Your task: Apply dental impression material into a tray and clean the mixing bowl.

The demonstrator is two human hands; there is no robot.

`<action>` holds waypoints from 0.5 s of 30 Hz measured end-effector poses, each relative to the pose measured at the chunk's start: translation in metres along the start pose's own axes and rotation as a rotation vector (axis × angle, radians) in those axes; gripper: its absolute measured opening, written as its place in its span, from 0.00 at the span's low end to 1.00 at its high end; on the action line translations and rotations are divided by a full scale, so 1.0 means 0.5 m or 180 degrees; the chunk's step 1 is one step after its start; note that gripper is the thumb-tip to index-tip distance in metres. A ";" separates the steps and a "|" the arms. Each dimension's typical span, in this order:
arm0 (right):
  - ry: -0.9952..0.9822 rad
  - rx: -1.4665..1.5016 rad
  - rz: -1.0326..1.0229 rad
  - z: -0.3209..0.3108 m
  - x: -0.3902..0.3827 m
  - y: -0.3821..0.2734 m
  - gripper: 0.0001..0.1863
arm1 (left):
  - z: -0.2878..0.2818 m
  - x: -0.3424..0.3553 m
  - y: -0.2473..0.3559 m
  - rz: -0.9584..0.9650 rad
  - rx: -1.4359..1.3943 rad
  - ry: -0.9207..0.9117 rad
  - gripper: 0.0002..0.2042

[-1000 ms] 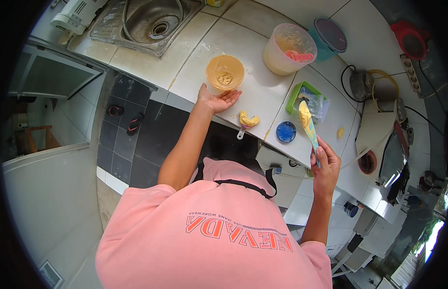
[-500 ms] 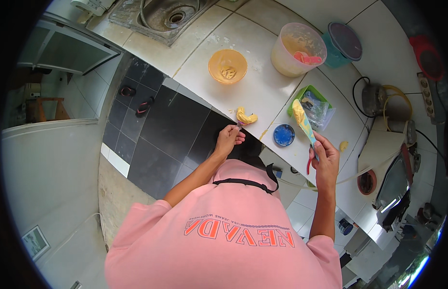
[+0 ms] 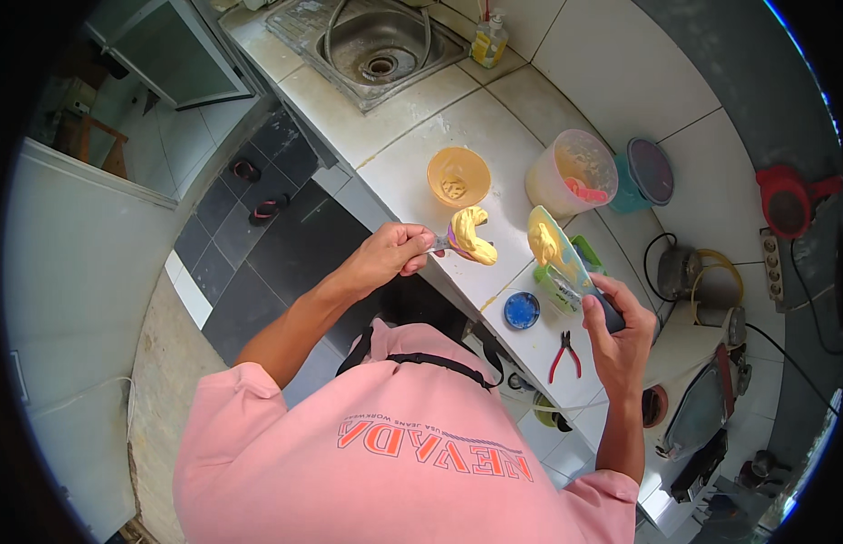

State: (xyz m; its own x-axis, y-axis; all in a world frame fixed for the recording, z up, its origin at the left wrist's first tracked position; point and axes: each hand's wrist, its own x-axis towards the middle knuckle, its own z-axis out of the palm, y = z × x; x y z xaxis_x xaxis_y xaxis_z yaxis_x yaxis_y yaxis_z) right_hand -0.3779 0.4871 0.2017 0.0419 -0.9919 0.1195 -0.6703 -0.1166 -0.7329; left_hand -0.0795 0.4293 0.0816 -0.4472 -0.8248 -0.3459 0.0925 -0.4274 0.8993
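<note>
My left hand [image 3: 388, 259] is closed on the short grey handle of a horseshoe-shaped dental impression tray [image 3: 448, 238]. Thick yellow paste [image 3: 474, 238] is heaped over the tray, with a purple edge showing. To the right, my right hand [image 3: 624, 328] grips the dark handle of a broad pale-green spatula [image 3: 580, 272], its blade raised and smeared with the same paste. Beyond the tray stands an orange bowl [image 3: 458, 177] with paste remains at its bottom. Tray and spatula are apart, both held above the counter's near edge.
On the white tiled counter [image 3: 412, 177] are a translucent tub [image 3: 566, 163] with a red scoop, a lidded teal container [image 3: 641, 172], a green basket [image 3: 586, 254], a blue round lid [image 3: 522, 310] and red-handled pliers [image 3: 565, 355]. A steel sink [image 3: 371, 54] lies at the far left.
The dental impression tray has risen from near the counter edge and turned toward the right. The spatula blade has tilted left, nearer the tray. My view has shifted, showing more of the sink.
</note>
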 end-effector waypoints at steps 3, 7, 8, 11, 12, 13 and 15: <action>0.0399 -0.0492 -0.1261 0.006 0.020 -0.053 0.11 | 0.001 -0.033 0.064 0.0197 -0.0060 -0.0021 0.14; 0.0219 -0.1010 -0.1623 0.009 0.029 -0.106 0.14 | 0.003 -0.068 0.110 0.0358 -0.0079 0.0020 0.14; 0.0222 -0.1101 -0.1743 0.010 0.031 -0.109 0.15 | 0.003 -0.074 0.117 0.0424 -0.0049 -0.0043 0.14; 0.0251 -0.1201 -0.1991 0.014 0.038 -0.123 0.15 | 0.000 -0.087 0.125 0.0482 -0.0131 -0.0021 0.14; 0.0231 -0.1205 -0.2011 0.016 0.040 -0.125 0.15 | -0.002 -0.090 0.124 0.0493 -0.0151 -0.0004 0.14; 0.0237 -0.1154 -0.2074 0.017 0.041 -0.127 0.15 | -0.005 -0.092 0.124 0.0515 -0.0117 -0.0019 0.15; 0.0227 -0.1104 -0.2148 0.020 0.042 -0.130 0.16 | -0.007 -0.098 0.127 0.0541 -0.0098 -0.0021 0.16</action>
State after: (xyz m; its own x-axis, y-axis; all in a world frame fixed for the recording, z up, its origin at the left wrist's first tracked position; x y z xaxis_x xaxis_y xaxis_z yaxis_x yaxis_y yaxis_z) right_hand -0.3258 0.4733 0.2452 0.4852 -0.7040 0.5186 -0.7112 -0.6628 -0.2344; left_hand -0.0486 0.4411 0.1546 -0.4286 -0.8838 -0.1876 0.1944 -0.2930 0.9361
